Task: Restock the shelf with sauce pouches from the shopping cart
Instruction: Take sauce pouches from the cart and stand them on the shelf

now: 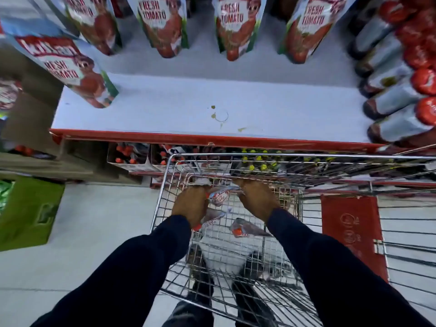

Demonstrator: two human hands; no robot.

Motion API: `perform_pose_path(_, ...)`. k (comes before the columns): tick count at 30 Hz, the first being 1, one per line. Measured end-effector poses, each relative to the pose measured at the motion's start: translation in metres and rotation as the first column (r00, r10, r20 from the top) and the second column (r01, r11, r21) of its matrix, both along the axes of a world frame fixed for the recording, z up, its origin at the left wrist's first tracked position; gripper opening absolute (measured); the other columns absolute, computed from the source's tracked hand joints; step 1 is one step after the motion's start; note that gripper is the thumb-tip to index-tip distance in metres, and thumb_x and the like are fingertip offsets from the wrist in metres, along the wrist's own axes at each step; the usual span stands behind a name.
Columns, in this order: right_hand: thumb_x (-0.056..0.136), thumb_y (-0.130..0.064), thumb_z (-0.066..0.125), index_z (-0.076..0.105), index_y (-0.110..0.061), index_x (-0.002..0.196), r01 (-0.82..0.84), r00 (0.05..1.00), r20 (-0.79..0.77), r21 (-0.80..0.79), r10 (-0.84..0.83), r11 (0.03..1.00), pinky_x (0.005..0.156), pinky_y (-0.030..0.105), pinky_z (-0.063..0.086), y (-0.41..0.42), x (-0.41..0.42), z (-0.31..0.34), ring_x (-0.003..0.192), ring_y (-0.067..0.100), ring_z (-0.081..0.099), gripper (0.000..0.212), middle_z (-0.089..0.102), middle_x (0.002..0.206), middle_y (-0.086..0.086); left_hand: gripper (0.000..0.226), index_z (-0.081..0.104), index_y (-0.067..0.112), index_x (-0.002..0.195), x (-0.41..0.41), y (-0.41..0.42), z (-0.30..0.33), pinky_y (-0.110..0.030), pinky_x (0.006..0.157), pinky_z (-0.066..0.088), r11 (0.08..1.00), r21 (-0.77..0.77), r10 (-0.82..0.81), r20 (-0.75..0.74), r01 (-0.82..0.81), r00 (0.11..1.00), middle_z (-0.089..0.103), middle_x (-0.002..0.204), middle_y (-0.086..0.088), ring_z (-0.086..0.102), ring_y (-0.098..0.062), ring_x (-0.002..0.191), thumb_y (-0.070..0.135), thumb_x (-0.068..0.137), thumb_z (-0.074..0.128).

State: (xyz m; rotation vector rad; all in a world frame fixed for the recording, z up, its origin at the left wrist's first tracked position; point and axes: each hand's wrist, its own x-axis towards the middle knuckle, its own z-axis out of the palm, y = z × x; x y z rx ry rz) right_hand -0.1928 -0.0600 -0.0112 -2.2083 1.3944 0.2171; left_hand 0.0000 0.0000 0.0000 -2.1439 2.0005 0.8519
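Note:
Both my hands reach down into the wire shopping cart (165, 185). My left hand (190, 204) is closed on a sauce pouch whose red corner shows below the wrist. My right hand (257, 199) grips the top of another sauce pouch (219, 195) that lies between the hands. Two more pouches lie on the cart floor, one (213, 217) beside my left hand and one (247, 228) below my right hand. Above the cart is the white shelf (188, 109) with a red front edge. Fresh Tomato pouches (236, 27) stand along its back, and one (70, 67) stands at the front left.
Dark sauce bottles with red caps (396, 90) line the shelf's right side. A lower shelf holds boxes of small bottles (127, 154). A green box (30, 208) sits on the floor at left. A red panel (349, 227) hangs on the cart at right.

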Motion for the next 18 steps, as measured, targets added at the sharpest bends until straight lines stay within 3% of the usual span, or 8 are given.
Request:
perform_pose_path(3,0.093,-0.009,0.052,0.066,-0.027,0.116,0.023,0.998,0.057,0.057,-0.026,0.998,0.062,0.038,0.055,-0.008,0.008,-0.004,0.071,0.031,0.066,0.032,0.072,0.086,0.014,0.031,0.071,0.017,0.11,0.002,-0.005,-0.007,-0.042,0.069,0.058,1.0,-0.007,0.029,-0.011,-0.029,1.0,0.077,0.094,-0.015,0.071,-0.035,0.084,0.006,0.081,0.067)
perform_pose_path(8,0.091,-0.007,0.049,0.071,-0.022,0.095,0.02,1.0,0.003,0.084,-0.021,0.996,0.062,0.038,0.051,-0.016,0.015,-0.002,0.071,0.032,0.065,0.027,0.069,0.076,0.013,0.032,0.07,0.017,0.113,0.002,-0.006,-0.004,-0.041,0.068,0.054,0.999,-0.048,-0.01,-0.025,0.009,1.0,0.076,0.094,-0.018,0.071,-0.036,0.086,0.002,0.084,0.067)
perform_pose_path(11,0.095,-0.013,0.05,0.072,-0.02,0.1,-0.008,1.0,0.029,0.066,0.007,0.998,0.062,0.037,0.051,-0.017,0.013,0.008,0.073,0.031,0.066,0.024,0.072,0.081,0.012,0.036,0.065,0.009,0.117,0.006,-0.005,0.001,-0.041,0.073,0.053,0.997,-0.075,0.023,-0.06,-0.028,0.998,0.072,0.109,-0.019,0.068,-0.039,0.095,-0.001,0.083,0.061)
perform_pose_path(18,0.1,-0.025,0.053,0.07,-0.028,0.108,-0.015,0.984,0.174,-0.107,0.034,0.994,0.05,0.031,0.046,-0.007,0.001,0.073,0.059,0.018,0.062,0.019,0.076,0.081,0.002,0.042,0.061,0.015,0.114,0.022,0.005,0.059,-0.041,0.073,0.054,0.958,-0.281,0.019,-0.149,-0.061,0.989,0.064,0.116,-0.012,0.065,-0.037,0.094,-0.005,0.078,0.06)
